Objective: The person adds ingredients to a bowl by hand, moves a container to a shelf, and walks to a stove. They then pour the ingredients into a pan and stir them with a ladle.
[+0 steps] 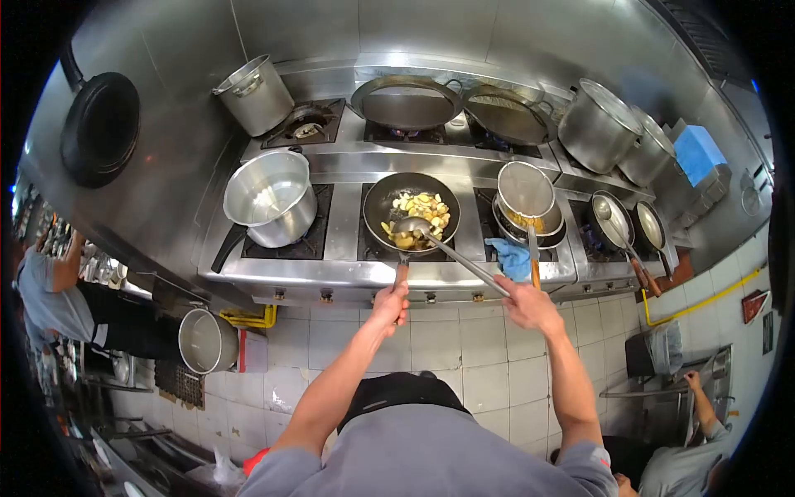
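Note:
A black frying pan point(381, 199) sits on the middle front burner and holds pale and yellow food pieces point(420, 214). My left hand point(391, 303) grips the pan's handle at the stove's front edge. My right hand point(527, 303) holds the long handle of a metal ladle point(411, 226), whose bowl rests among the food in the pan.
On the steel stove point(344, 224) stand a steel pot point(272, 197) to the left, a strainer over a pan point(525, 192) to the right, a blue cloth point(510, 257), two woks point(407, 103) and large pots point(598, 124) at the back. Other people work at far left and bottom right.

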`<act>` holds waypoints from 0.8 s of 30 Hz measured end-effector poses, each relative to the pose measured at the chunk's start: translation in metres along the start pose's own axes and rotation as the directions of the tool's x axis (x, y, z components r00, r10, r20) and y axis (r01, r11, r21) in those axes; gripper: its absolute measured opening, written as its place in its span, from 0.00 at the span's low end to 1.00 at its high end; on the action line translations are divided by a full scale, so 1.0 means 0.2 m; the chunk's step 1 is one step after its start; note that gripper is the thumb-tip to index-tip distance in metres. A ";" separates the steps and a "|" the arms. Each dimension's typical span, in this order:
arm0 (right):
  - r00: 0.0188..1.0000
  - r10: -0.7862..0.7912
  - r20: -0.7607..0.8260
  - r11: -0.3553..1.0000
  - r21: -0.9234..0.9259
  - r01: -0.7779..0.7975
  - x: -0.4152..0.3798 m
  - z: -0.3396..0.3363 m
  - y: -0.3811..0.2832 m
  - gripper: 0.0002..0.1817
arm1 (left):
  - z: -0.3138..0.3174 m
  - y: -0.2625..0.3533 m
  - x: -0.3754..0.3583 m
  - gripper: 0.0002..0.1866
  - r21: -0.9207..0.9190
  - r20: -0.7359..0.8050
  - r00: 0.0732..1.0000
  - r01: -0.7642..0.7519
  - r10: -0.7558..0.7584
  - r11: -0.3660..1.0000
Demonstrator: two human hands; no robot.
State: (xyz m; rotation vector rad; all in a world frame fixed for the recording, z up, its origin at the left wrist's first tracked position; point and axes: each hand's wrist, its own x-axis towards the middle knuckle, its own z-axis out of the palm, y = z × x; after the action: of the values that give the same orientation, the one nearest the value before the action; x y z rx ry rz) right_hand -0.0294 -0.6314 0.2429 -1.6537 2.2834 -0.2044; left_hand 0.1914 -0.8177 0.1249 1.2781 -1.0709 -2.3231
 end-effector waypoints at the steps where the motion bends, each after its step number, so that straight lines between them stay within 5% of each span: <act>1: 1.000 0.022 -0.016 1.000 0.000 -0.022 -0.04 -0.04 -0.01 0.28 | -0.04 -0.01 0.05 0.16 0.007 0.004 1.000 -0.027 0.027 1.000; 7: 0.988 0.070 -0.138 0.997 0.001 -0.071 0.04 0.20 0.04 0.28 | 0.02 -0.08 -0.05 0.17 0.000 -0.032 0.999 -0.030 0.030 1.000; 12: 0.987 0.126 -0.099 0.967 0.232 -0.101 0.19 0.39 -0.13 0.29 | 0.02 -0.12 0.00 0.16 0.045 -0.054 0.996 -0.065 0.068 0.997; 18: 0.996 0.088 0.019 0.996 0.012 -0.088 0.00 0.05 -0.10 0.30 | 0.00 -0.07 -0.12 0.17 0.025 -0.031 0.997 -0.070 0.070 0.997; 24: 0.990 0.132 -0.051 0.989 0.075 -0.128 0.24 0.36 -0.03 0.30 | 0.02 -0.13 -0.05 0.16 -0.022 -0.038 0.995 -0.089 0.088 0.996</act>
State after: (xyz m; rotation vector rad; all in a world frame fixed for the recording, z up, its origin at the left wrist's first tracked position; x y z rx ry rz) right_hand -0.0132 -0.6749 0.1690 -1.4763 2.3859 -0.3022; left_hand 0.1953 -0.7923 0.1132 1.2347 -1.0631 -2.2319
